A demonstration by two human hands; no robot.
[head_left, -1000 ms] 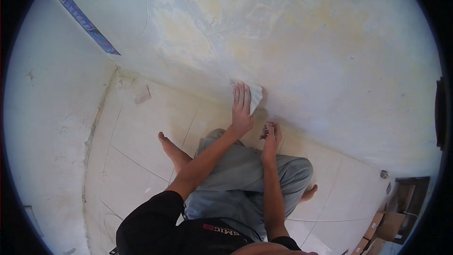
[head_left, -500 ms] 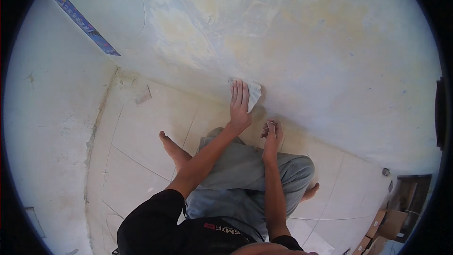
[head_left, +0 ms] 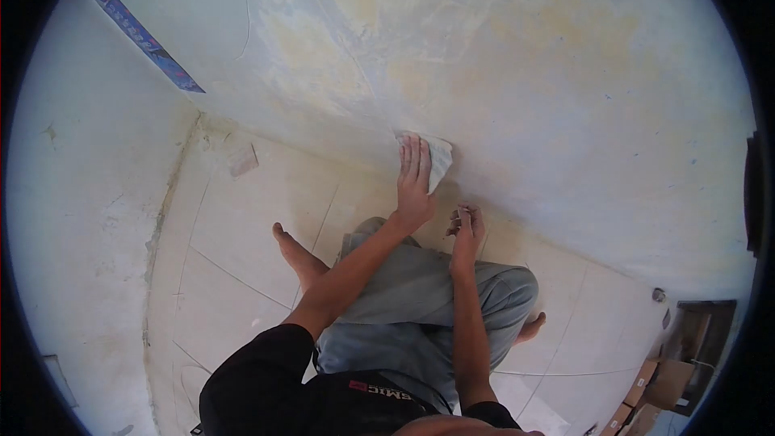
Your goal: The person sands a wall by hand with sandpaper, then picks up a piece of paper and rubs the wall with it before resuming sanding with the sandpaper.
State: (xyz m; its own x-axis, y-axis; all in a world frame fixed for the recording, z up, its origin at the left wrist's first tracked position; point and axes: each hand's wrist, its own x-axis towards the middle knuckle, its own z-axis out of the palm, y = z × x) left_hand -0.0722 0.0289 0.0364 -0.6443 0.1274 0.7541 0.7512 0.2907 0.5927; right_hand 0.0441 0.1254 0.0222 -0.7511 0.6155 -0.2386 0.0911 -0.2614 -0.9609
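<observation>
My left hand (head_left: 415,182) presses a whitish sheet with faint print (head_left: 441,163) flat against the lower part of the pale, patchy wall (head_left: 517,81). Its fingers lie close together over the sheet's left part and hide it there. Over my lap, just right of and below the sheet, my right hand (head_left: 466,230) is curled with whitish dust on the fingers. Whether something small is in it is hidden.
My crossed legs in grey trousers (head_left: 404,282) rest on the tiled floor (head_left: 234,250). A flat reddish piece (head_left: 244,160) lies near the left corner. A blue strip (head_left: 141,32) runs along the wall at upper left. Cardboard boxes (head_left: 668,383) stand at lower right.
My left hand and the sheet have shifted slightly right along the wall. My right hand has stayed nearly in place, still curled.
</observation>
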